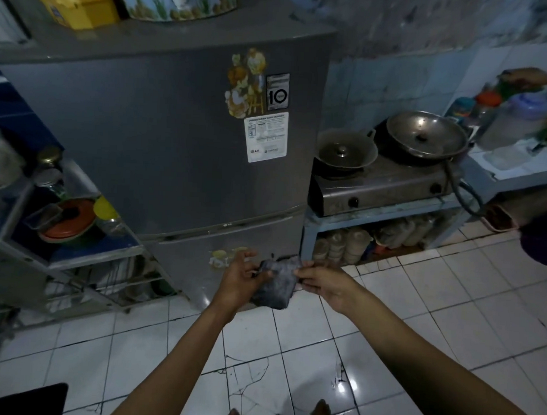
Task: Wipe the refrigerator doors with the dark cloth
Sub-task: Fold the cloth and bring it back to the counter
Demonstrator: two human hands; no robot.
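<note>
Dark crumpled cloth (pixel 277 281) (soft, mottled)

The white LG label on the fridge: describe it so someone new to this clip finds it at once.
Start at the grey refrigerator and go to the right side of its upper door. Below the flower sticker and the black "10" sticker sits the white LG label. It is the lowest of the three and mostly white with fine print.

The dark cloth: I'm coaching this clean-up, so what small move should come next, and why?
Probably bunch the dark cloth into one hand and bring it up to the upper refrigerator door. Both the left hand and right hand hold it, clear of the door.
</note>
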